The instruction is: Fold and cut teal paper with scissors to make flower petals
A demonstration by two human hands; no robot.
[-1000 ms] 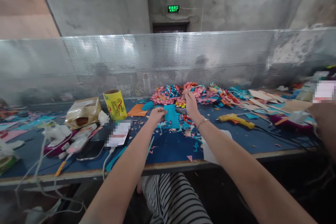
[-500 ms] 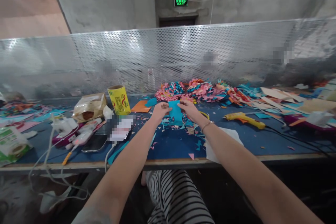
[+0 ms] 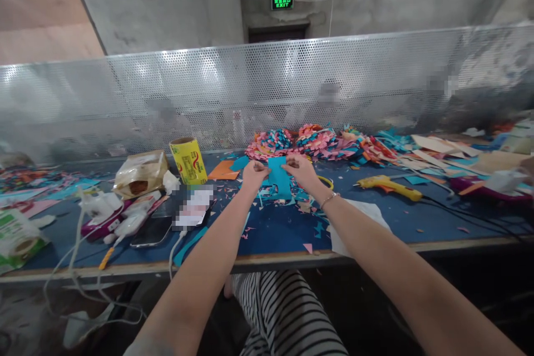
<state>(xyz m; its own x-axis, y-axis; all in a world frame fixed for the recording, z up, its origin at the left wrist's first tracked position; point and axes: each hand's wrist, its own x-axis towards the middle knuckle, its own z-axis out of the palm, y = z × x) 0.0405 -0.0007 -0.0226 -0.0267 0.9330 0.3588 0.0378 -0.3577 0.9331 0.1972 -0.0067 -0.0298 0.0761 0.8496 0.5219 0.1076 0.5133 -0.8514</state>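
Note:
A blue strip of paper point(image 3: 279, 179) is held up over the table between my two hands. My left hand point(image 3: 254, 174) pinches its left edge. On the opposite edge, the fingers of my right hand point(image 3: 301, 171) are closed on the same strip. Small blue and pink paper scraps point(image 3: 306, 206) lie under and around my hands. Just behind them sits a heap of pink, blue and orange paper flowers point(image 3: 271, 143). An orange sheet of paper point(image 3: 224, 169) lies to the left of my left hand.
A yellow glue gun point(image 3: 390, 186) lies to the right with its cord trailing. Left stand a yellow tube point(image 3: 188, 161) and an opened package point(image 3: 141, 172), near phones point(image 3: 152, 232) and white cables. A perforated metal screen point(image 3: 258, 89) rises behind the table. Paper strips point(image 3: 442, 147) pile at right.
The view has shifted slightly. Both hands keep hold of the blue paper strip in nearly the same place, and the strip now looks flatter and more upright.

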